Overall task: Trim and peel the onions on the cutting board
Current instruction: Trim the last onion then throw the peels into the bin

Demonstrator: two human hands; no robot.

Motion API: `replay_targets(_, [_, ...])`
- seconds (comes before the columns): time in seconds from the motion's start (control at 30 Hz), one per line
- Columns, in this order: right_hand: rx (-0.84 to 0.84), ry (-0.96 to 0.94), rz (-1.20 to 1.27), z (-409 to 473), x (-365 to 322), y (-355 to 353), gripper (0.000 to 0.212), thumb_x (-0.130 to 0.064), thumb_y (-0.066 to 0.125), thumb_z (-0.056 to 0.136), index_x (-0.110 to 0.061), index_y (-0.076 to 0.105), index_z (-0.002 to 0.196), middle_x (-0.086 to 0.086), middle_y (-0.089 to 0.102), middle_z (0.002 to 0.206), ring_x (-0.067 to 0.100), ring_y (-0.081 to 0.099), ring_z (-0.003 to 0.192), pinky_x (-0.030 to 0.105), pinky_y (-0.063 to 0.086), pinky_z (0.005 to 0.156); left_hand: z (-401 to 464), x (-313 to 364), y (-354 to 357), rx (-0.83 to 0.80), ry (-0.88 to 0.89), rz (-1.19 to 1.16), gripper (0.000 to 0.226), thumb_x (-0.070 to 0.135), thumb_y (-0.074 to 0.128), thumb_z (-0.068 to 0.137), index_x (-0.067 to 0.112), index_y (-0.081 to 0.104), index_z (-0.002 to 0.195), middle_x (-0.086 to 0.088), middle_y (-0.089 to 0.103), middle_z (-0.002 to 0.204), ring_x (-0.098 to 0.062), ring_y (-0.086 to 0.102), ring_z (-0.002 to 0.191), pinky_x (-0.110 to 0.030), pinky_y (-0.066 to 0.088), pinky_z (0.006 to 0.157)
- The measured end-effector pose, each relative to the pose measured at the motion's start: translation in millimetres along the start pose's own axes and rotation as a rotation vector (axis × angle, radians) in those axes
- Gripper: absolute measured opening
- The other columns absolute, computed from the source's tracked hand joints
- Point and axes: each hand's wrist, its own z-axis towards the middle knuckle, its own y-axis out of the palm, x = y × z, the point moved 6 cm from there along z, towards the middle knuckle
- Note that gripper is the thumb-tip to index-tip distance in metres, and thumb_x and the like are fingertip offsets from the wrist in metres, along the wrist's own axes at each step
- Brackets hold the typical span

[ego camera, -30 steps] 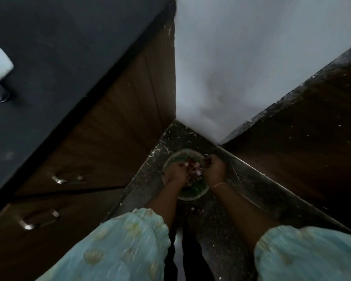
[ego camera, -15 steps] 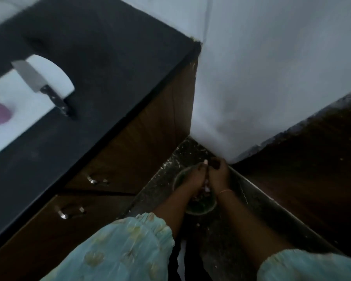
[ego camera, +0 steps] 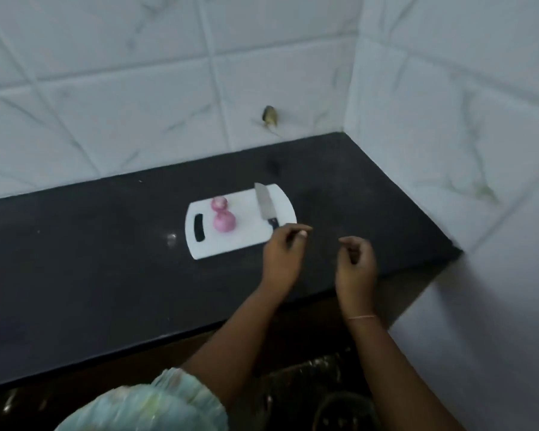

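- Black countertop (ego camera: 106, 259) under white tiles; no writing legible.
- On the white cutting board (ego camera: 246, 241): two peeled onions (ego camera: 224, 223), and right of them a knife (ego camera: 265, 205) with its tip pointing at the wall.
- Left hand (ego camera: 282, 259) and right hand (ego camera: 357, 264) are loosely curled and grasp nothing.

Head view, down onto countertop (ego camera: 106, 275)

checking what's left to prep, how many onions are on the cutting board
2. Both sit on the white cutting board, left of the knife: the far onion toward the wall, the near onion just in front of it. None seems hidden.
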Motion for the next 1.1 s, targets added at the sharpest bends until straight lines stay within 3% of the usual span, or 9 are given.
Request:
replay_targets(0.13, [-0.253,-0.138,-0.112,12.2,-22.3,90.5,0.023,0.002,0.057,0.085,-0.018,0.062,0.095,-0.003,0.061,0.098,0.011,0.059,0.092,0.019,0.047,0.081,48.6,-36.0,-93.9,0.246,-0.083,0.055,0.023,0.019,0.060,0.093,0.021,0.067,0.114,0.008,0.065,0.116,-0.005,0.058,0.107,-0.030,0.048,0.097])
replay_targets(0.23, [-0.373,-0.161,-0.264,24.3,-16.0,153.7,0.022,-0.005,0.061,0.082,-0.014,0.065,0.101,0.000,0.058,0.103,0.021,0.057,0.097,0.033,0.049,0.085,75.2,-83.9,-142.2,0.319,-0.206,0.195,0.048,0.024,0.068,0.089,0.013,0.055,0.134,0.001,0.050,0.132,-0.006,0.046,0.117,-0.019,0.036,0.096])
replay_targets(0.37, [-0.482,-0.197,-0.697,39.3,0.9,201.7,0.041,-0.027,0.064,0.083,-0.022,0.058,0.124,0.004,0.051,0.125,0.031,0.045,0.110,0.045,0.041,0.094,91.4,-140.3,-181.1,0.306,-0.272,0.239,0.049,0.021,0.053,0.090,0.008,0.050,0.137,-0.012,0.049,0.142,-0.026,0.047,0.131,-0.045,0.040,0.110])
replay_targets(0.43, [-0.523,-0.194,-0.839,48.5,8.6,215.2,0.044,-0.029,0.061,0.086,-0.027,0.054,0.129,0.003,0.047,0.131,0.033,0.042,0.114,0.046,0.037,0.096,92.0,-160.5,-204.0,0.345,-0.355,0.249,0.048,0.008,0.045,0.096,0.013,0.047,0.143,-0.009,0.046,0.148,-0.026,0.039,0.140,-0.048,0.032,0.117])
replay_targets(0.57, [-0.508,-0.242,-0.914,61.1,16.7,228.2,0.041,-0.027,0.058,0.089,-0.028,0.054,0.130,0.004,0.047,0.131,0.034,0.044,0.114,0.051,0.043,0.093,110.2,-186.3,-221.4,0.121,-0.315,0.532,0.047,0.024,0.051,0.101,0.018,0.044,0.147,-0.003,0.035,0.158,-0.023,0.018,0.151,-0.052,0.001,0.123])
replay_targets(0.67, [-0.485,-0.246,-0.923,64.3,18.5,232.7,0.041,-0.025,0.058,0.090,-0.027,0.055,0.131,0.003,0.047,0.132,0.034,0.043,0.113,0.050,0.043,0.091,116.7,-191.8,-210.3,-0.046,-0.256,0.641,0.060,0.042,0.058,0.095,0.019,0.041,0.149,0.001,0.028,0.161,-0.020,0.010,0.152,-0.050,-0.008,0.119])
replay_targets(0.77, [-0.474,-0.238,-0.925,64.7,17.0,238.1,0.041,-0.024,0.059,0.088,-0.028,0.056,0.129,0.002,0.048,0.131,0.035,0.043,0.110,0.047,0.039,0.088,115.3,-189.7,-204.3,-0.032,-0.200,0.714,0.065,0.045,0.057,0.094,0.017,0.038,0.150,0.001,0.026,0.162,-0.019,0.008,0.152,-0.048,-0.010,0.119])
replay_targets(0.9, [-0.455,-0.240,-0.949,61.9,15.2,239.5,0.042,-0.024,0.058,0.089,-0.028,0.056,0.131,0.001,0.047,0.134,0.033,0.042,0.111,0.046,0.038,0.086,109.8,-183.7,-187.0,0.018,-0.170,0.952,0.070,0.049,0.016,0.095,0.011,0.030,0.152,-0.005,0.024,0.162,-0.019,0.007,0.153,-0.051,-0.012,0.121])
replay_targets(1.1, [-0.497,-0.266,-0.910,66.6,18.1,233.1,0.040,-0.021,0.060,0.088,-0.026,0.061,0.128,0.002,0.051,0.131,0.031,0.044,0.112,0.043,0.041,0.084,115.0,-176.8,-178.7,0.030,-0.229,1.068,0.059,0.036,0.028,0.101,0.012,0.023,0.156,-0.003,0.017,0.164,-0.020,-0.004,0.153,-0.059,-0.020,0.115])
